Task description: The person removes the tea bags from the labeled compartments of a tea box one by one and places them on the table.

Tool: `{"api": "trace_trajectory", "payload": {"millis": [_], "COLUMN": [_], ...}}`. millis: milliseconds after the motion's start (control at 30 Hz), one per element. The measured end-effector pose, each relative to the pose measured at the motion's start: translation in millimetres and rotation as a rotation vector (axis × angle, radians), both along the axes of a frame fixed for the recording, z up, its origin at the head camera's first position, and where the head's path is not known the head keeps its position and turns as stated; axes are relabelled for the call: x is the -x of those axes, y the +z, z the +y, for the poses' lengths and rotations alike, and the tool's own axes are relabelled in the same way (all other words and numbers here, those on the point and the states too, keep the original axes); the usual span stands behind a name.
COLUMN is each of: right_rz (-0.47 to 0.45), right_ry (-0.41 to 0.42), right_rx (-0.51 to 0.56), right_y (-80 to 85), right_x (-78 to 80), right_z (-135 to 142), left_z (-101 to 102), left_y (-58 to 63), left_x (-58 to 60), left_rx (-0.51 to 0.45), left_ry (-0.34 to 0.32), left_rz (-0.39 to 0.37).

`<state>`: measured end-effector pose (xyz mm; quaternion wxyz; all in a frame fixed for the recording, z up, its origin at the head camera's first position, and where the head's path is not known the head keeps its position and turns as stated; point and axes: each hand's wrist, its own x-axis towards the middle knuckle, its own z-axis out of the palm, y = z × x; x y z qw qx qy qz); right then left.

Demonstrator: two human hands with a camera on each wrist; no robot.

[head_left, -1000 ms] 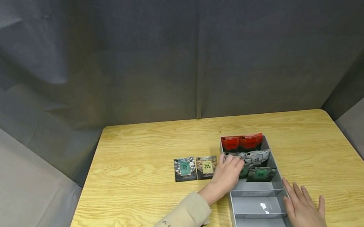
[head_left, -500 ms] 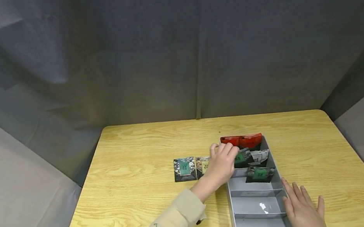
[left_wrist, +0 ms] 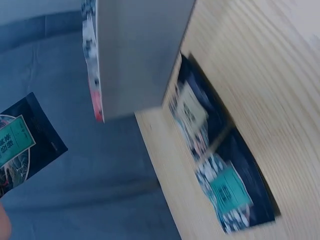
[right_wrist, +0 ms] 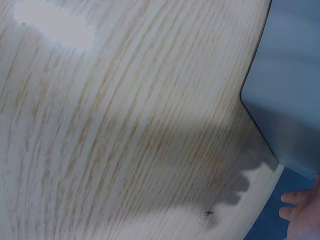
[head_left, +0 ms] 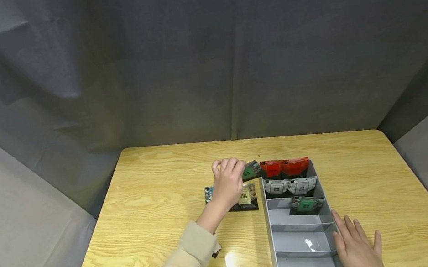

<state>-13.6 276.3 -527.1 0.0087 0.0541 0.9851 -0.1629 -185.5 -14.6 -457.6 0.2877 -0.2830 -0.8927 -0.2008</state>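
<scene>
My left hand point(head_left: 227, 183) pinches a dark sachet with a green label point(head_left: 250, 171), held up left of the far end of a grey divided box point(head_left: 272, 244). The same sachet shows at the left edge of the left wrist view. On the table below lie two flat sachets side by side: a yellow-labelled one point(head_left: 245, 197) and a teal-labelled one point(left_wrist: 231, 189), the latter mostly behind my hand in the head view. Along the box's right wall, my right hand point(head_left: 357, 243) rests with straight fingers and holds nothing.
Inside the box, red sachets point(head_left: 295, 166) stand in the far row, with grey-white sachets point(head_left: 302, 185) in front of them. One green-labelled sachet point(head_left: 306, 204) leans in the third compartment. Dark curtains point(head_left: 174, 88) hang behind the wooden table point(head_left: 142, 236).
My left hand has lifted the green-labelled sachet out of the box's left side and carried it left, uncovering the left grey-white sachet. My right hand stays in place.
</scene>
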Motion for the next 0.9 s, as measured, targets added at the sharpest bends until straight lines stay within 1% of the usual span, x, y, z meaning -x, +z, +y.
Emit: {"api": "trace_trajectory", "payload": {"millis": [100, 200, 367, 433, 533, 700, 833, 900], "right_rz": [0.006, 0.009, -0.005, -0.011, -0.019, -0.037, -0.046, -0.044], "right_ry": [-0.001, -0.001, -0.005, -0.005, -0.004, 0.001, 0.003, 0.003], "right_rx": [-0.003, -0.004, -0.009, -0.01, -0.009, -0.004, -0.003, -0.004], "right_y": [-0.4, -1.1, -1.4, -1.4, -1.2, -1.0, -0.3, 0.2], "right_x": [0.3, 0.6, 1.2, 1.7, 1.8, 1.1, 1.2, 1.6], "right_z": [0, 0, 1, 2, 2, 3, 3, 3], "left_z": [-17, -34, -63, -74, -91, -119, -137, -144], "left_y": [-3.4, -9.3, -23.0, -29.8, -42.0, -64.2, -80.1, -87.2], "left_x": [4.9, 11.2, 21.2, 24.3, 28.3, 32.7, 34.6, 35.2], "left_rx": [-0.007, -0.011, -0.001, 0.005, 0.019, 0.043, 0.073, 0.107], "left_ry": [0.038, 0.081, 0.164, 0.193, 0.216, 0.223, 0.23, 0.238], "left_rz": [-0.004, -0.021, -0.08, -0.118, -0.186, -0.305, -0.426, -0.493]}}
